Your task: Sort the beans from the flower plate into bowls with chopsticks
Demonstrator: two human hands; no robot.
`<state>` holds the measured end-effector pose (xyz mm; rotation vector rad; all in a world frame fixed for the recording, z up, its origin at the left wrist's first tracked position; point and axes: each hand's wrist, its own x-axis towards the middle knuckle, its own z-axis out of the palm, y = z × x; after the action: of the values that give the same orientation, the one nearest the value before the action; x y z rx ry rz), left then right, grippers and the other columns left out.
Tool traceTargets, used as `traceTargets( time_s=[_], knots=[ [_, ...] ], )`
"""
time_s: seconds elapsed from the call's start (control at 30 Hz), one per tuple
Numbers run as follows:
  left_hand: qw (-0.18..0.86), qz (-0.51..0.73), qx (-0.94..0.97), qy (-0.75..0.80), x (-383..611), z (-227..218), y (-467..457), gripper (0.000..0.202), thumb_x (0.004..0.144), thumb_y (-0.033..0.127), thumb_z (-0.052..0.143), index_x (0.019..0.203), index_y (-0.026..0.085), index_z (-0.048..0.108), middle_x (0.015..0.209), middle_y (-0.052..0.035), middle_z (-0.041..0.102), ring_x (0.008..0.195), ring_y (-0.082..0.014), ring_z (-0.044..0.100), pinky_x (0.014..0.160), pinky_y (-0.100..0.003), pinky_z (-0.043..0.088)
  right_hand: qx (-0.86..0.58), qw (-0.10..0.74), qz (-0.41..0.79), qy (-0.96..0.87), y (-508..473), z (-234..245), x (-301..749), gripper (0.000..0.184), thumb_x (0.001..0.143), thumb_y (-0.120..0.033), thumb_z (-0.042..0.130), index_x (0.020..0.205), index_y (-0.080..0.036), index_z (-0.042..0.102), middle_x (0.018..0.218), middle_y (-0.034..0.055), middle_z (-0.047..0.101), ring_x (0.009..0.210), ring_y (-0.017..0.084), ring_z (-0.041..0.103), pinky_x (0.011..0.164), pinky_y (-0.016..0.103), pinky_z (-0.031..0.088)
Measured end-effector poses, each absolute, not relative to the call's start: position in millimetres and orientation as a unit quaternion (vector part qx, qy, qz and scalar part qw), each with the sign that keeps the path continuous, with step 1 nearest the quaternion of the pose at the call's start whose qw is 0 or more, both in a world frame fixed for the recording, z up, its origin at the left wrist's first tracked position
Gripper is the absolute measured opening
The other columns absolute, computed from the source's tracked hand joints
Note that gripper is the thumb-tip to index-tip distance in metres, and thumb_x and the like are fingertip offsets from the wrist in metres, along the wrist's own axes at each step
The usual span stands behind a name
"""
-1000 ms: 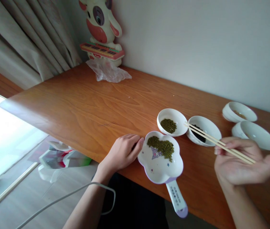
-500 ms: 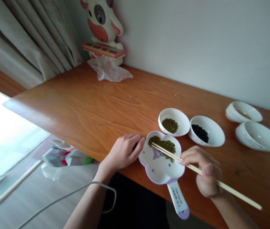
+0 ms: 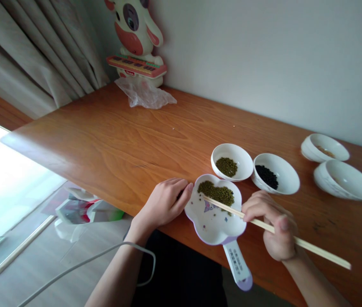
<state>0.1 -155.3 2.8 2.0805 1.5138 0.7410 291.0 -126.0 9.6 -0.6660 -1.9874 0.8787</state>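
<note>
A white flower-shaped dish (image 3: 196,215) with a purple rim and a short handle lies at the table's front edge. Green mung beans (image 3: 217,192) are heaped in its upper part, a few scattered lower down. My left hand (image 3: 166,200) rests beside it, thumb and forefinger closed at the left rim. In my right hand (image 3: 272,224) is a pair of wooden chopsticks (image 3: 321,252), tips close together inside the dish, just below the heap. Whether a bean is between them I cannot tell. Behind the dish stands a white bowl (image 3: 246,164) of mung beans.
A bowl (image 3: 288,179) of black beans stands right of the mung bean bowl. Farther right are two more bowls, one (image 3: 337,147) with yellowish contents, the other (image 3: 356,183) tilted-looking. A cow toy keyboard (image 3: 137,66) and plastic bag (image 3: 149,96) sit at the back; a cable (image 3: 81,266) crosses my left forearm.
The chopstick tips have moved slightly down from the heap's left end, and their rear ends have swung up a little. Some beans lie more scattered in the dish. My left hand stays put.
</note>
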Motion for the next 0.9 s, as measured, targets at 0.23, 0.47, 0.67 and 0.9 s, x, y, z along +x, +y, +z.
traceTargets(
  time_s=[0.23, 0.47, 0.67, 0.9],
  knots=[
    [0.231, 0.265, 0.758, 0.549, -0.4, 3.1, -155.5, 0.035, 0.109, 0.034, 0.033, 0.077, 0.021, 0.042, 0.074, 0.0007, 0.051, 0.068, -0.0131, 0.048, 0.069, -0.030, 0.037, -0.266, 0.467, 0.469, -0.701, -126.5, 23.5, 298.6, 0.076, 0.104, -0.060, 0.015, 0.064, -0.021, 0.067, 0.054, 0.0028, 0.058, 0.054, 0.018, 0.051, 0.065, 0.040, 0.036],
    [0.234, 0.265, 0.756, 0.550, 0.7, 3.5, -156.0, 0.034, 0.108, 0.033, 0.035, 0.078, 0.021, 0.042, 0.075, 0.0006, 0.053, 0.069, -0.0130, 0.049, 0.069, -0.030, 0.038, -0.291, 0.465, 0.526, -0.650, -116.0, 24.9, 308.8, 0.081, 0.104, -0.061, 0.013, 0.054, -0.021, 0.063, 0.044, 0.0040, 0.048, 0.046, 0.018, 0.045, 0.052, 0.037, 0.035],
    [0.228, 0.271, 0.756, 0.551, 0.8, 3.6, -155.7, 0.034, 0.108, 0.033, 0.035, 0.076, 0.021, 0.042, 0.074, 0.0004, 0.052, 0.067, -0.0130, 0.049, 0.067, -0.029, 0.038, -0.343, 0.438, 0.494, -0.669, -121.5, 18.9, 297.9, 0.074, 0.104, -0.060, 0.021, 0.060, -0.020, 0.065, 0.055, 0.0055, 0.059, 0.056, 0.019, 0.054, 0.057, 0.036, 0.039],
    [0.221, 0.276, 0.755, 0.552, 0.9, 3.0, -155.7, 0.035, 0.108, 0.033, 0.035, 0.076, 0.021, 0.043, 0.073, 0.0000, 0.053, 0.066, -0.0132, 0.050, 0.067, -0.029, 0.039, -0.330, 0.459, 0.483, -0.668, -125.1, 16.0, 294.4, 0.070, 0.105, -0.055, 0.021, 0.066, -0.021, 0.067, 0.060, 0.0045, 0.060, 0.062, 0.019, 0.055, 0.061, 0.035, 0.042]
  ],
)
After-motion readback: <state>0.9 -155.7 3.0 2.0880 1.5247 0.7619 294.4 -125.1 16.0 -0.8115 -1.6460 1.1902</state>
